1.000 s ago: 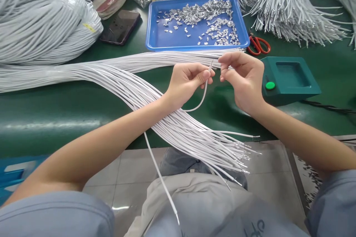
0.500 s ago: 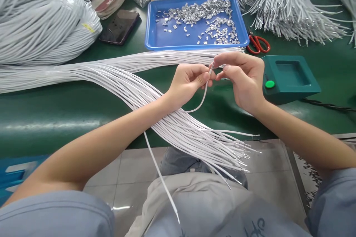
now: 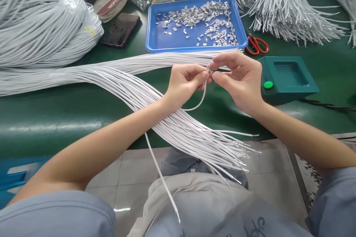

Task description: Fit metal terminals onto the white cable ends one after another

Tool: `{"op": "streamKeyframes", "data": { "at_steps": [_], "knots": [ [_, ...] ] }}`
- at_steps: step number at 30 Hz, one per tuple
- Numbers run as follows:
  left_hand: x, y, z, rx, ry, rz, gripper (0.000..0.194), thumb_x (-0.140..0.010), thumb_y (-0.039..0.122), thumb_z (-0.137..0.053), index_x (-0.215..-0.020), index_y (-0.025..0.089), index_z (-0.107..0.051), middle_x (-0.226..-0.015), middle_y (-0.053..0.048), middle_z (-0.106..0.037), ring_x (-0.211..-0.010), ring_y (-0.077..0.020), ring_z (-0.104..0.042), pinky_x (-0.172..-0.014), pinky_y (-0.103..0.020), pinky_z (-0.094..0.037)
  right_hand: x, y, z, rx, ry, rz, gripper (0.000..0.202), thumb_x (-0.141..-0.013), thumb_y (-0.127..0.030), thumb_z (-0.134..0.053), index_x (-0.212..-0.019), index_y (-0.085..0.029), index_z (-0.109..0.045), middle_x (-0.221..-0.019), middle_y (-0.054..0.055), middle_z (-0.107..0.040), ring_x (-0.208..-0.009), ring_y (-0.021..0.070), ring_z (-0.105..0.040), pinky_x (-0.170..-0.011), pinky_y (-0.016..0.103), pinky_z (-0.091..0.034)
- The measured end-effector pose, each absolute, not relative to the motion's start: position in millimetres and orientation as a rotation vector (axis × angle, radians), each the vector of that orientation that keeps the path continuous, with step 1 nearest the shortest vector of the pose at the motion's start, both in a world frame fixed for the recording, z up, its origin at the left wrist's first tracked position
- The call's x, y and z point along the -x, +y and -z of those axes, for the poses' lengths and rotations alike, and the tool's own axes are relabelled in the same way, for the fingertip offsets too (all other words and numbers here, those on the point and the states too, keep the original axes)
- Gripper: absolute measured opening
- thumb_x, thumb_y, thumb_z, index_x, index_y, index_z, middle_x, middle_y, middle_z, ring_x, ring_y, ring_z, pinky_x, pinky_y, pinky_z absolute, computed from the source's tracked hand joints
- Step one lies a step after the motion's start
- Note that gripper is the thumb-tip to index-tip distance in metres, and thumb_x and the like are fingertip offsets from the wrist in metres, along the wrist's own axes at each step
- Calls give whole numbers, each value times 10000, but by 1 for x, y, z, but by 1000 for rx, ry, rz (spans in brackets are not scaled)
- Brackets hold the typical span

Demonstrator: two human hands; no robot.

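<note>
My left hand pinches a thin white wire near its end, which points up between the two hands. The wire loops down from the fingers to the left forearm. Close beside it, my right hand has its thumb and fingers bent around the wire's tip; whether they grip something small is too fine to tell. Under my left forearm fans a bundle of white wires with bare metal ends. A second bundle of wires runs behind my hands, below the blue tray of small metal terminals.
Red-handled scissors lie right of the tray, near a green device with a bright green button. A phone and a large wire coil are at the left. More wire bundles stand at the back right.
My right thumb has moved left, closer to my left fingertips and the wire end. The view has shifted slightly.
</note>
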State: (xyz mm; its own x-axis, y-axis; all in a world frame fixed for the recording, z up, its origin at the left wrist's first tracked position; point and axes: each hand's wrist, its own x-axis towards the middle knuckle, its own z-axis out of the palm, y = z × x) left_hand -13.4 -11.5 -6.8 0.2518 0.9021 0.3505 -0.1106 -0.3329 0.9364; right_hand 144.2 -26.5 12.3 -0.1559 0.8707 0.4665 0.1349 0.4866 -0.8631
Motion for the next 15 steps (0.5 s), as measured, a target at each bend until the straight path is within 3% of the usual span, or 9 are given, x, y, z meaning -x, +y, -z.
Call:
{"op": "streamKeyframes", "data": {
  "at_steps": [10, 15],
  "knots": [
    [13, -14, 5, -1435, 798, -1233, 347, -701, 486, -802, -691, 150, -717, -625, -13, -674, -484, -63, -545, -493, -210, -462, -146, -20, -3, 967, -1670, -584, 104, -853, -289, -630, -949, -265, -664, -889, 2, -689, -878, 159, -677, -659, 289, -574],
    [14, -13, 4, -1448, 834, -1055, 369, -729, 509, -769, -740, 143, -719, -678, -37, -699, -510, -90, -562, -502, -230, -452, -148, -16, -8, 1041, -1628, -743, 119, -796, -215, -650, -905, -260, -633, -756, -15, -641, -762, 140, -638, -619, 278, -539]
  ]
}}
